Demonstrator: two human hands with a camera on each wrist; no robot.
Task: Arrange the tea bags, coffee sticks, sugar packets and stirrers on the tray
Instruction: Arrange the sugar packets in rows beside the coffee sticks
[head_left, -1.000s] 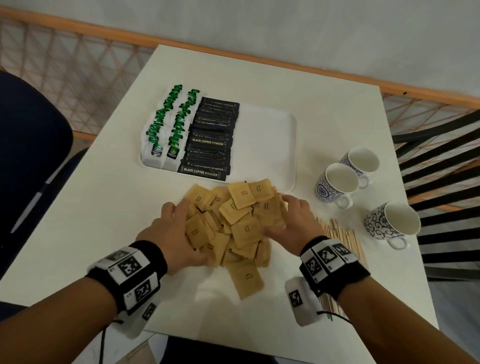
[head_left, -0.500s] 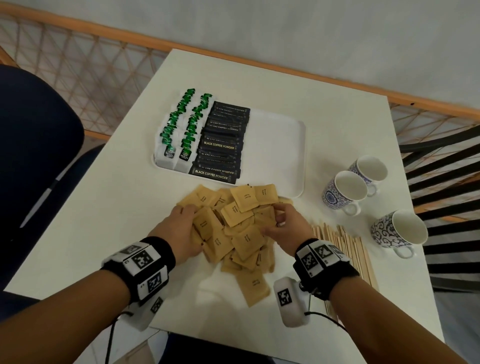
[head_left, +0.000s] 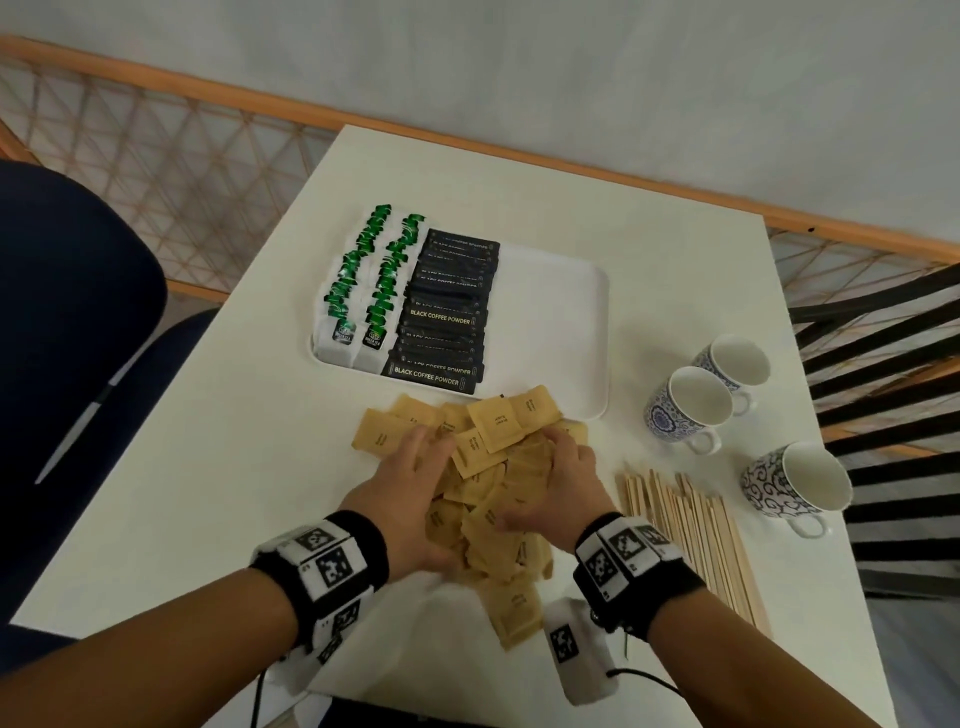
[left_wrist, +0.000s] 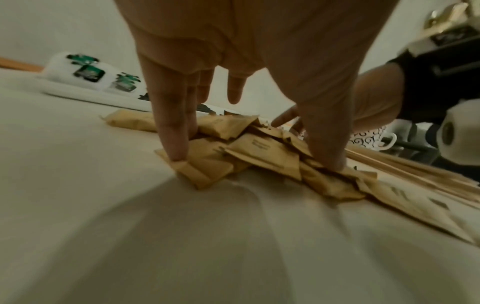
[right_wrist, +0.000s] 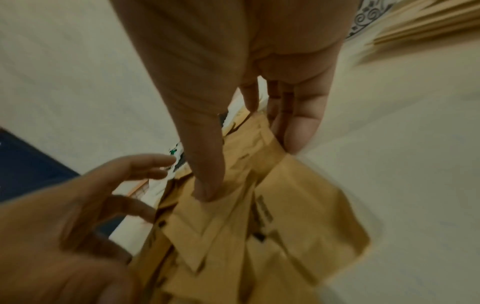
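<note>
A loose pile of brown sugar packets (head_left: 496, 423) lies on the white table in front of the white tray (head_left: 550, 322). My left hand (head_left: 415, 483) presses against the pile's left side with straight fingers (left_wrist: 174, 144). My right hand (head_left: 558, 478) presses in from the right, thumb on a packet (right_wrist: 285, 236) and fingers at the pile's far edge. On the tray's left part stand two rows of green tea bags (head_left: 363, 280) and a row of black coffee sticks (head_left: 447, 317). Wooden stirrers (head_left: 696, 530) lie right of the pile.
Three patterned cups (head_left: 691, 410) (head_left: 737, 358) (head_left: 795, 483) stand at the table's right, beyond the stirrers. A dark blue chair (head_left: 67, 322) is at the left, a black slatted chair (head_left: 883, 374) at the right. The tray's right half is bare.
Both hands have drawn closer together, squeezing the spread packets into a tighter, higher pile. The view has shifted left and down.
</note>
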